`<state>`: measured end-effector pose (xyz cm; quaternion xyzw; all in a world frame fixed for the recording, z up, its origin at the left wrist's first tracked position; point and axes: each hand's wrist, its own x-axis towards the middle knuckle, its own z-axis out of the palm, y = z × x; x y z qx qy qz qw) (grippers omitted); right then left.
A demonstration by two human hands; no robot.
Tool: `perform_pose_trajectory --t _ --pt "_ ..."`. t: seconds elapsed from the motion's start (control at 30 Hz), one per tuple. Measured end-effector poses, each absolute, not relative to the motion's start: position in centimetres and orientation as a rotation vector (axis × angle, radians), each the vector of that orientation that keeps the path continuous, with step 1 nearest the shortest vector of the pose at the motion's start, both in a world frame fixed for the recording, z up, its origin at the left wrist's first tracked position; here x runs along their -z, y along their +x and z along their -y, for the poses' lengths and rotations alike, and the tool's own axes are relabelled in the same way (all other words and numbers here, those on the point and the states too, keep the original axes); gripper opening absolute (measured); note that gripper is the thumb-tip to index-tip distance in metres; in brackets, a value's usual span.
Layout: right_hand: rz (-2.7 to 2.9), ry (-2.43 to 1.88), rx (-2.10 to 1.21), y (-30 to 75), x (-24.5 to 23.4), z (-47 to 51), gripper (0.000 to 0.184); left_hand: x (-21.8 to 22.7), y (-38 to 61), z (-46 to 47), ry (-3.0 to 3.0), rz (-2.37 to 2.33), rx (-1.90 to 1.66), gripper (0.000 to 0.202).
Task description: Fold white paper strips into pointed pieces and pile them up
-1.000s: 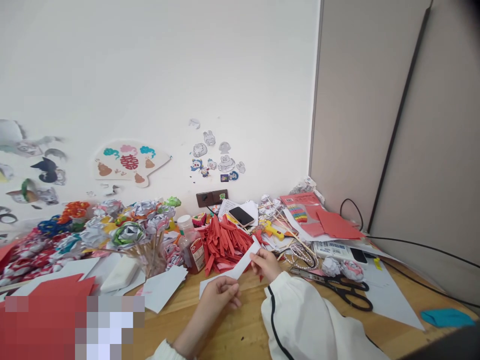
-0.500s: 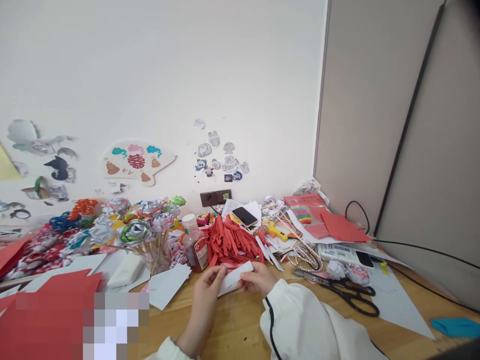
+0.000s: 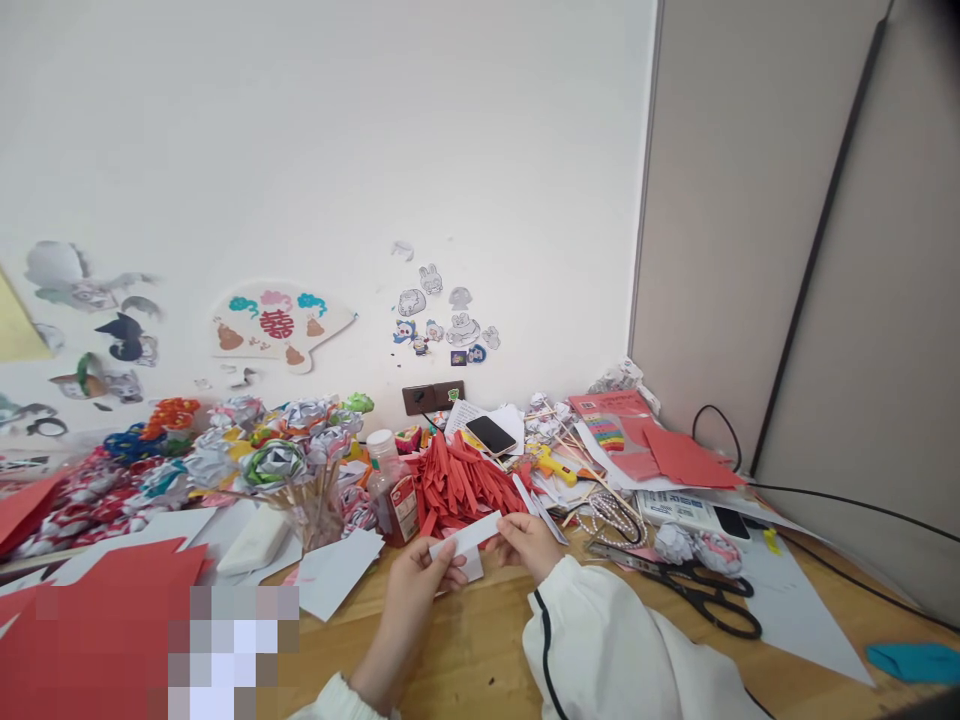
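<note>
The left hand [image 3: 418, 582] pinched the paper strip [image 3: 469, 538] at its 8 o'clock end, and the right hand [image 3: 529, 541] pinched the 2 o'clock end. Its long axis ran 8-to-2, both hands touching it.

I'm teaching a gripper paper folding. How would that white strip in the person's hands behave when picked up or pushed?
The white paper strip looks thin, so it is probably light and floppy; the left hand and right hand pinch it at both ends. Pushed on the wooden table, it would likely slide or buckle.

Left hand [image 3: 418, 578], right hand [image 3: 529, 541]: fingers [image 3: 448, 553] in pinch
</note>
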<state>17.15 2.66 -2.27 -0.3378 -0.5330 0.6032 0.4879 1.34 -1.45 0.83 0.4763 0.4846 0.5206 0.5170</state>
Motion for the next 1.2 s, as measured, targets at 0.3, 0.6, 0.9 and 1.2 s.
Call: perform_pose_trajectory --t 0.3,0.6,0.9,1.2 --pt "1.65 -0.825 -1.153 18.2 1.7 -2.8 0.033 -0.7 2.3 3.2 1.124 -0.944 -0.847 0.039" --pt "1.527 -0.752 -1.396 16.9 2.0 -2.1 0.037 0.1 2.8 2.5 1.263 -0.943 -0.828 0.032" --pt "1.481 -0.656 -1.544 16.6 2.4 -2.2 0.038 -0.2 2.6 2.0 1.536 -1.129 -1.047 0.028" --pt "1.472 -0.652 -1.607 16.9 2.6 -2.3 0.039 -0.1 2.4 1.8 1.711 -1.347 -1.065 0.025"
